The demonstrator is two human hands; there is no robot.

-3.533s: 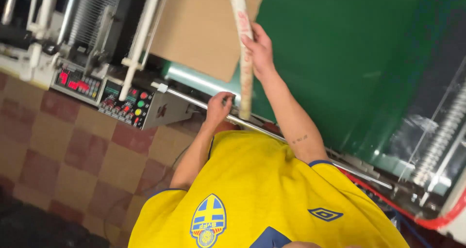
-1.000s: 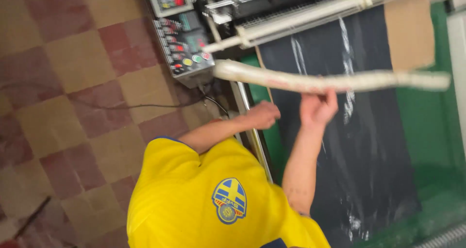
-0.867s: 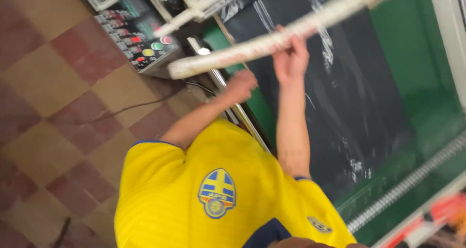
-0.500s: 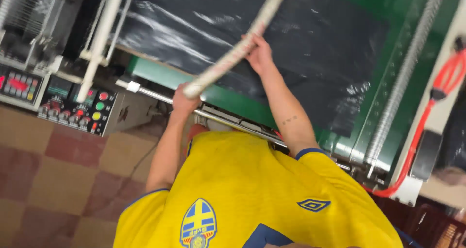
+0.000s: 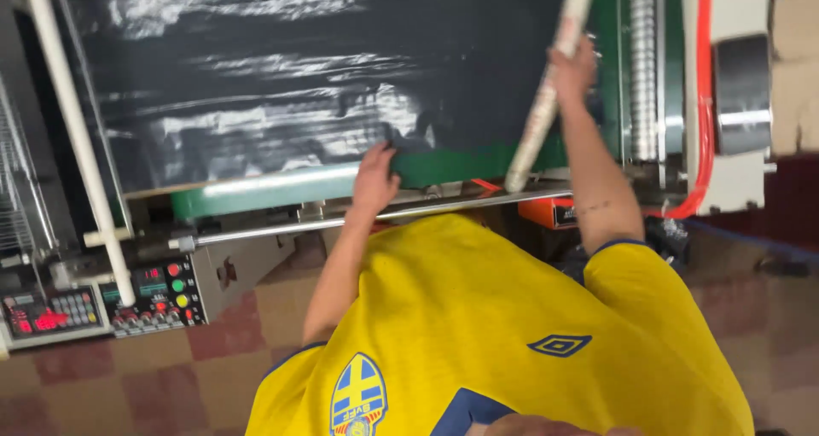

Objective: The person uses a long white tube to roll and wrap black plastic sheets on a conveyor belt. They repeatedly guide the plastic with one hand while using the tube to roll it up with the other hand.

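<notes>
Seen from above, looking down over a yellow shirt (image 5: 512, 334) with a blue-and-yellow crest and dark trim at the lower middle of the frame. Right hand (image 5: 573, 69) raised at the upper right, fingers wrapped fully around a long pale cardboard tube (image 5: 546, 95); tube slanting from the top edge of the frame down to the middle, its lower end just above a thin metal rod (image 5: 358, 221) running across the machine front. Left hand (image 5: 375, 173) at the centre, fingers curled narrow and pinching the lower edge of a wide sheet of glossy black plastic film (image 5: 281, 78); exactly how much of the edge sits inside the pinch cannot be told. Film spread over most of the upper half, wrinkled and shining, lying on a green machine bed (image 5: 281, 190) showing as a strip below it. Tube crossing the right edge of the film, apart from the left hand. At the left, a white bar (image 5: 77, 137) running diagonally from the upper left corner down to a control panel (image 5: 153, 293) with red, green and yellow buttons and red lit displays at the lower left. At the right, a ribbed metal roller (image 5: 641, 69) standing vertical, beside it a red cable (image 5: 705, 103) and a grey cylinder (image 5: 742, 95). Below, a floor (image 5: 171, 376) of red and tan checkered tiles.
</notes>
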